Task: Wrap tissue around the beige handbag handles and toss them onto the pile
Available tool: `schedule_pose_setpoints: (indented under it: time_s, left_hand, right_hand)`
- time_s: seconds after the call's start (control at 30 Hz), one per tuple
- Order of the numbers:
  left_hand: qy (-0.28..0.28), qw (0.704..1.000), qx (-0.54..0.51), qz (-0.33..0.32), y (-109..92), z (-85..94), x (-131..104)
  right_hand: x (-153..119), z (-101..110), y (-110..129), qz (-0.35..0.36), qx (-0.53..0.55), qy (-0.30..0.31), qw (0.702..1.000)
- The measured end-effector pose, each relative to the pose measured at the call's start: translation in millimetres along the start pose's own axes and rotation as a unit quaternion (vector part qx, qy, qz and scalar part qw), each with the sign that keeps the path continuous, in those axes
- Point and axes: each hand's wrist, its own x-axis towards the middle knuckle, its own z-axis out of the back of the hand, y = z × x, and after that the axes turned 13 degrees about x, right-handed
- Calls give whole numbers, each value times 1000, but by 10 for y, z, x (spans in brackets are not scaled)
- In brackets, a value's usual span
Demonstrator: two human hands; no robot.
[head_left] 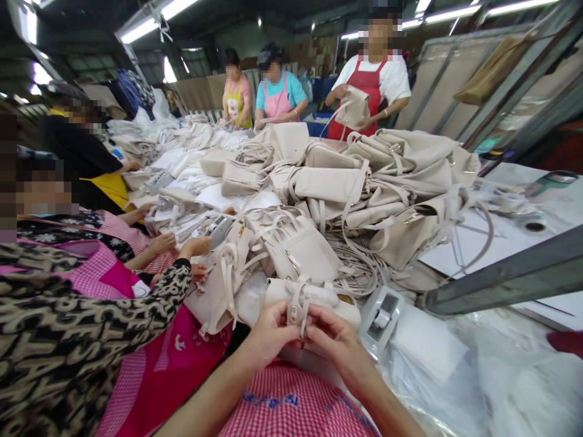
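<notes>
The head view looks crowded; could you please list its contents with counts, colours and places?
Front bag: one, beige, lower centre
Strap: one pinched, beige, on the front bag
Heaped bags: many, beige, middle
Tape dispenser: at least one, grey, beside the front bag
Sheets: several, white, lower right
Clear plastic: uncountable, translucent, lower right
Low metal beam: one, grey, right
Co-workers: at least six, mixed colours, left and far sides
Ceiling lights: several, white, overhead
Wearer's apron: one, red-and-white, bottom centre
Left hand: one, bare, on strap
Right hand: one, bare, on strap
</notes>
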Motion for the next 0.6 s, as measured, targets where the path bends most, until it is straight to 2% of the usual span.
schedule_pose_setpoints:
  time_s: [0.1,0.23,0.43,0.53,0.6]
  left_hand:
    - [7,999,-34,-2,19,-2,-28]
    - [22,998,-58,-17,30,-24,-46]
    - [46,998,-43,-30,56,-47,-80]
    - [54,997,-51,-23,76,-54,-108]
    - [67,993,-96,-13,90,-63,-129]
  right_hand:
    - [-14,11,-54,25,-20,-6,999]
    - [-11,31,-42,-16,-2,-4,1000]
    - [-7,54,7,-49,32,43,997]
    - [7,49,-36,-34,41,27,998]
    - [20,41,-63,-5,27,11,1000]
